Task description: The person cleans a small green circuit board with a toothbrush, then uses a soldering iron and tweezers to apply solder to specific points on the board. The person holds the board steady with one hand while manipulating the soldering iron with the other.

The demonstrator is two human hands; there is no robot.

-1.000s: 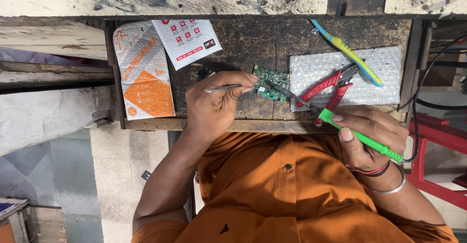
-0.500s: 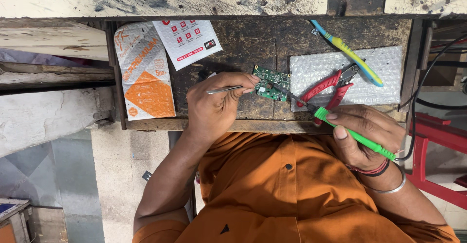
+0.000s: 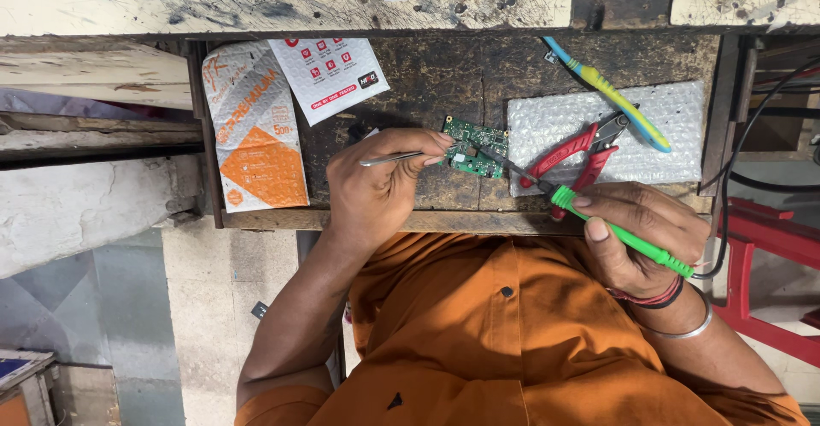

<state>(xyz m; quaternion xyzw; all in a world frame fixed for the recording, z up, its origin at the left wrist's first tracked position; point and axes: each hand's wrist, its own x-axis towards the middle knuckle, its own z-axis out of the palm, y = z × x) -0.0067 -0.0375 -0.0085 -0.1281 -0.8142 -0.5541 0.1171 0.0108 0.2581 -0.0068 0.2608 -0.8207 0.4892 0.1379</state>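
**Two hands met over a small green circuit board**

A person in an orange shirt sat at a dark, worn workbench, seen from above; a small green circuit board lay flat near the bench's middle, between the two hands and just beyond the fingertips of both. The left hand was the nearer one; its fingers were pinched together on slim metal tweezers, whose long axis ran almost level, tips pointing right onto the board's left edge. The right hand sat lower and further right, well back from the board; its fingers were curled tight around the green handle of a soldering iron, held like a pen; the iron slanted up and to the left, its thin dark tip reaching the board's right side; whether the tip actually touched could not be told. Just right of the board, red-handled cutters lay on a sheet of bubble wrap, beside a blue and yellow toothbrush; orange and white packets lay at the bench's left.
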